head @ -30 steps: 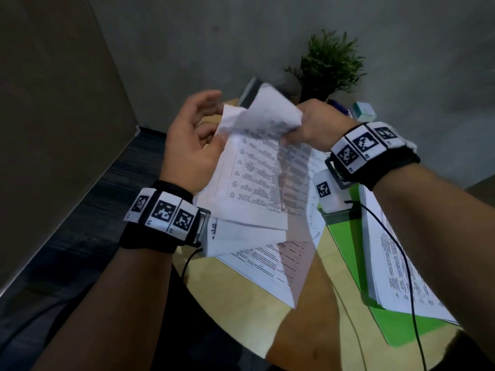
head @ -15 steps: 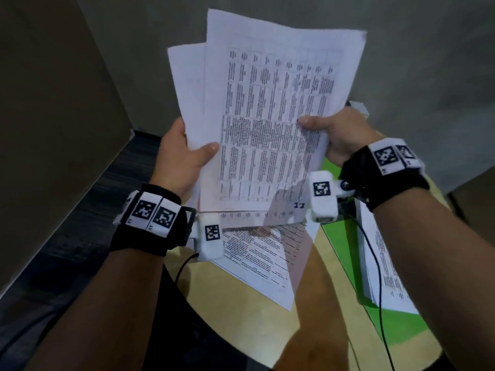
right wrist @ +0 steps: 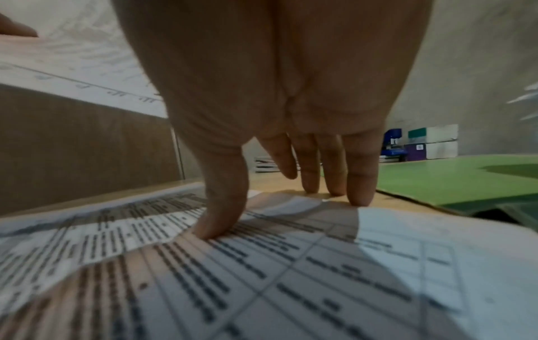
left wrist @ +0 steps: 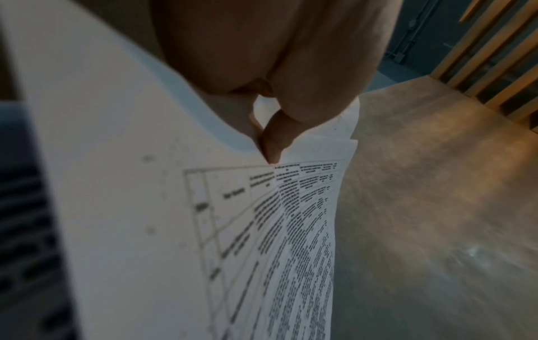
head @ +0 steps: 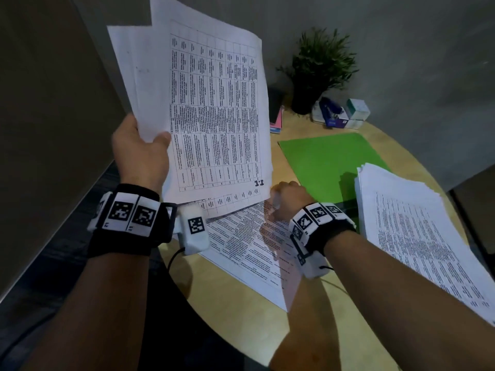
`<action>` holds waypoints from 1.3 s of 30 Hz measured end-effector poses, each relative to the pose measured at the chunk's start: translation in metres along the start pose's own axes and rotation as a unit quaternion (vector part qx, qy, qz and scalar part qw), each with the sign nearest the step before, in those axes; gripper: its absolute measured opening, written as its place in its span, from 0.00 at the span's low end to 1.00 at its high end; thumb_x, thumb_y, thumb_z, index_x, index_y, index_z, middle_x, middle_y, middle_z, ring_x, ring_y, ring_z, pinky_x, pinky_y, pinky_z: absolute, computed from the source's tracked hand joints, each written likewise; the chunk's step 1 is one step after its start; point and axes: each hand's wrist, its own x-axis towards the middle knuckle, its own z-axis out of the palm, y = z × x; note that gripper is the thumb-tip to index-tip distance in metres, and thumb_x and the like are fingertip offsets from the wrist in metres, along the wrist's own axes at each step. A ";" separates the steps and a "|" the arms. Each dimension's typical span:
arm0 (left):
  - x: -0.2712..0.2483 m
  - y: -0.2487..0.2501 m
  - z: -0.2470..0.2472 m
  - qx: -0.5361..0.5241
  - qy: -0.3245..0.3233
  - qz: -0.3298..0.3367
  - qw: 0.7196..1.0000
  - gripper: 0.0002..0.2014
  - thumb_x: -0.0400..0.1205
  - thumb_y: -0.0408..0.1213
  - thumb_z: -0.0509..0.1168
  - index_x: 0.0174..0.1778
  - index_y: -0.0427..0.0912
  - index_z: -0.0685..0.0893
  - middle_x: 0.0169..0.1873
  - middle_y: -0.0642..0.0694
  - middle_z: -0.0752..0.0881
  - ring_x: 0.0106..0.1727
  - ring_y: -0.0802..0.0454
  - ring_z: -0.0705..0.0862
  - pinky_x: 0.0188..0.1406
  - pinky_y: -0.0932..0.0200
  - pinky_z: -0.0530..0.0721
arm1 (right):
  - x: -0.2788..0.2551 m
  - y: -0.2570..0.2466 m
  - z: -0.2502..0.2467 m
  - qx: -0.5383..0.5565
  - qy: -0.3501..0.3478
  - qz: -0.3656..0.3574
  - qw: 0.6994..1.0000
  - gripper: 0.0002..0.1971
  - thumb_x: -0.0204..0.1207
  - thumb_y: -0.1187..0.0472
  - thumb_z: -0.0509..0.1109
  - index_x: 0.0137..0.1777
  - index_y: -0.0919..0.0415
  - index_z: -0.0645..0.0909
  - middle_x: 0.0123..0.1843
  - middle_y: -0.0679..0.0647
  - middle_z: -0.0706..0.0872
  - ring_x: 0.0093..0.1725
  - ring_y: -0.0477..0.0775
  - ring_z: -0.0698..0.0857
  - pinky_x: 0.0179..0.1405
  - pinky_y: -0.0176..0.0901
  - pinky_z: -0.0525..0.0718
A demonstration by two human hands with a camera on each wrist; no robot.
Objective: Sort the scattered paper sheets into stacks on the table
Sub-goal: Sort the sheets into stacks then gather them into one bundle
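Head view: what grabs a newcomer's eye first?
The fan of printed table sheets raised upper left, gripped by the left hand. Below it, the right hand reaches down to loose sheets on the round table. A thick paper stack sits at right, overlapping a green folder.

Left hand (head: pixel 139 153) raised, thumb (left wrist: pixel 272 140) pinched over front of held white printed paper sheets (head: pixel 214 108), right hand (head: pixel 285 199) lowered, fingers (right wrist: pixel 359 174) straight, thumb tip pressed on white printed sheets on the table (head: pixel 249 250)
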 end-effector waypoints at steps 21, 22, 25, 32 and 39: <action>-0.005 0.003 0.006 -0.065 -0.079 -0.054 0.993 0.18 0.79 0.26 0.69 0.62 0.46 0.82 0.55 0.50 0.88 0.55 0.53 0.88 0.59 0.48 0.86 | -0.052 0.070 -0.057 0.444 0.218 0.081 0.865 0.08 0.77 0.62 0.71 0.38 0.56 0.76 0.35 0.55 0.82 0.34 0.56 0.78 0.33 0.42 0.75; -0.006 0.002 0.008 -0.066 -0.097 -0.059 0.991 0.18 0.79 0.26 0.68 0.63 0.46 0.81 0.56 0.49 0.88 0.56 0.52 0.88 0.60 0.45 0.85 | -0.058 0.074 -0.064 0.479 0.238 0.065 0.842 0.08 0.78 0.63 0.70 0.38 0.55 0.77 0.34 0.55 0.83 0.34 0.56 0.80 0.38 0.45 0.79; -0.013 0.002 0.017 -0.075 -0.149 -0.077 0.983 0.17 0.81 0.25 0.67 0.61 0.48 0.82 0.57 0.49 0.88 0.58 0.50 0.87 0.63 0.41 0.83 | -0.082 0.074 -0.081 0.601 0.264 -0.002 0.754 0.08 0.81 0.68 0.65 0.45 0.56 0.82 0.40 0.55 0.88 0.36 0.54 0.86 0.39 0.44 0.83; -0.037 0.002 0.043 -0.123 -0.227 -0.123 0.958 0.21 0.83 0.23 0.62 0.71 0.42 0.76 0.61 0.45 0.86 0.61 0.48 0.86 0.59 0.47 0.85 | -0.115 0.072 -0.085 0.729 0.243 -0.073 0.636 0.09 0.82 0.74 0.58 0.50 0.63 0.77 0.41 0.55 0.90 0.39 0.53 0.88 0.43 0.44 0.87; -0.080 0.013 0.062 -0.099 -0.256 -0.130 0.953 0.18 0.83 0.24 0.62 0.69 0.39 0.79 0.59 0.42 0.88 0.59 0.43 0.87 0.58 0.44 0.85 | -0.138 0.100 -0.075 0.755 0.226 -0.034 0.614 0.11 0.85 0.60 0.61 0.58 0.62 0.83 0.52 0.52 0.91 0.52 0.52 0.89 0.59 0.53 0.84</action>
